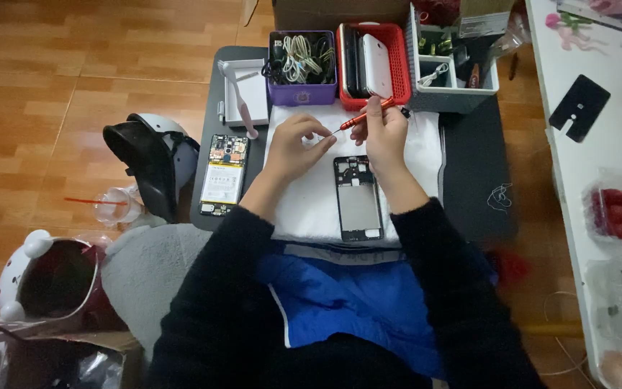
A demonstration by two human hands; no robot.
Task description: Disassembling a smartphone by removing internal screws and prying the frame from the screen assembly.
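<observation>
Sleeves reach over the bench: phone (224, 174) lies open, frame (358, 198) stripped, right hand (385, 133) gripping a screwdriver (366, 115), left hand (293, 146) pinched at its tip.

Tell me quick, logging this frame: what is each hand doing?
Left hand: fingers pinched at the screwdriver's tip, whether on something cannot be told.
Right hand: closed on the slim orange-handled screwdriver.

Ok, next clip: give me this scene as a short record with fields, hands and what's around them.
left hand: fingers pinched at the screwdriver's tip; what they hold is too small to tell
right hand: grips an orange screwdriver
below hands: empty phone frame on a white cloth
left of cloth: opened phone, battery showing
behind: purple cable box, red basket
</observation>
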